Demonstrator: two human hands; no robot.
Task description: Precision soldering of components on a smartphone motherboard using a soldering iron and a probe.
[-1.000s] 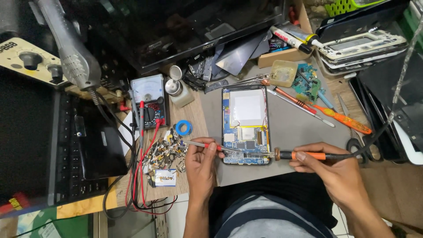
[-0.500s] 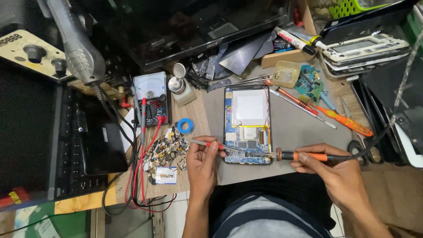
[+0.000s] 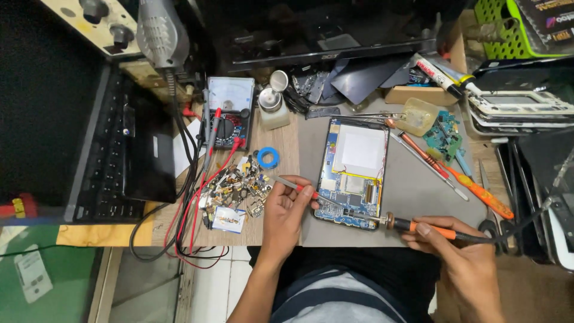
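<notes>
Fingers of the right hand [image 3: 460,254] close in a pen grip on the orange soldering iron [image 3: 418,226], its tip on the opened tablet [image 3: 354,173] just left; the left hand [image 3: 286,210] pinches red-handled tweezers [image 3: 293,185] beside a heap of small parts [image 3: 236,182] on the counter [image 3: 281,143]

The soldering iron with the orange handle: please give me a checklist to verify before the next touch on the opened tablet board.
1. Orange-handled soldering iron gripped by right hand: ok.
2. Iron tip over the lower blue circuit board of the opened tablet: ok.
3. Left hand holds the thin red-marked metal tweezers near the board: ok.
4. Tablet lies flat on the grey mat: ok.
5. Tip touching a pad: cannot tell.
6. Black cable free of the orange screwdriver: cannot tell.
</notes>
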